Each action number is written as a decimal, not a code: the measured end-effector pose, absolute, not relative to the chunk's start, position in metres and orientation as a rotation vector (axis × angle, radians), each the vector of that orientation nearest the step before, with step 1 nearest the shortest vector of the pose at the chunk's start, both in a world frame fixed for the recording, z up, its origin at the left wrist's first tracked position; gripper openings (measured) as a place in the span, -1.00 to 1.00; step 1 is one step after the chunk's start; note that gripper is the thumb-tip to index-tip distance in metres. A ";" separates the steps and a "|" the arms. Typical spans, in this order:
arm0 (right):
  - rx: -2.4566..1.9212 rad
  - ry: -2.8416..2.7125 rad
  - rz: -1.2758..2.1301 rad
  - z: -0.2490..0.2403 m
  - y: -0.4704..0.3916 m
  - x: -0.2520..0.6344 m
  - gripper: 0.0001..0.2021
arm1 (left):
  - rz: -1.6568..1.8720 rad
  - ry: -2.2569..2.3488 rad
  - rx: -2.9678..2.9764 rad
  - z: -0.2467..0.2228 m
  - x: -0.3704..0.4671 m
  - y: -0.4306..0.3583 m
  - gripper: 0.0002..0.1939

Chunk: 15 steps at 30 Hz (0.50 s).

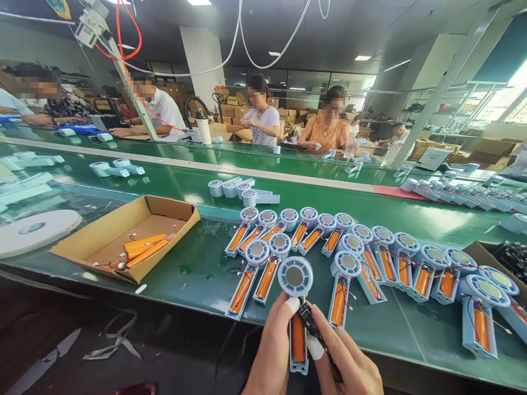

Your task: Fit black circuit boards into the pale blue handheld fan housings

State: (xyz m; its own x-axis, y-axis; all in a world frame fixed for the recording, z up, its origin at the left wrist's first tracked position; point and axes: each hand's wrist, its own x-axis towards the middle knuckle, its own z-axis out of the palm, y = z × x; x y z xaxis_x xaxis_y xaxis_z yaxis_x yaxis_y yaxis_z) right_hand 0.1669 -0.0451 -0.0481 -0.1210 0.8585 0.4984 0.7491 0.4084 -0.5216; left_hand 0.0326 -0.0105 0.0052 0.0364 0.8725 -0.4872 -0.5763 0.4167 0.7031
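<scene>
Near the front edge of the table, my left hand [272,343] grips a light-blue plastic housing [295,278] with a round head and a long handle. An orange battery [298,345] lies in the handle's open trough. Between the thumb and fingers of my right hand [348,359] is a small black circuit board [309,318], tilted over the upper end of the trough. The left thumb presses close to the board's upper end; whether it touches the board I cannot tell. Both thumbs have white coverings.
Several similar housings with batteries [338,302] and thin wires surround my hands. An open cardboard box [164,249] with orange batteries stands to the left, beside a white roll [37,227]. Another box [494,252] holds black parts. Co-workers [261,118] sit across the green conveyor belt [329,189].
</scene>
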 end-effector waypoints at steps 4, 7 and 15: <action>-1.465 -1.757 0.294 -0.043 -0.041 0.156 -0.56 | 1.222 0.949 0.325 -0.007 0.042 -0.017 -0.45; -1.487 -1.721 0.291 -0.043 -0.038 0.146 -0.53 | 1.276 1.224 0.464 -0.015 0.050 -0.023 -0.41; -1.479 -2.092 0.244 -0.049 -0.041 0.153 -0.05 | 1.247 1.351 0.573 -0.011 0.039 -0.020 -0.44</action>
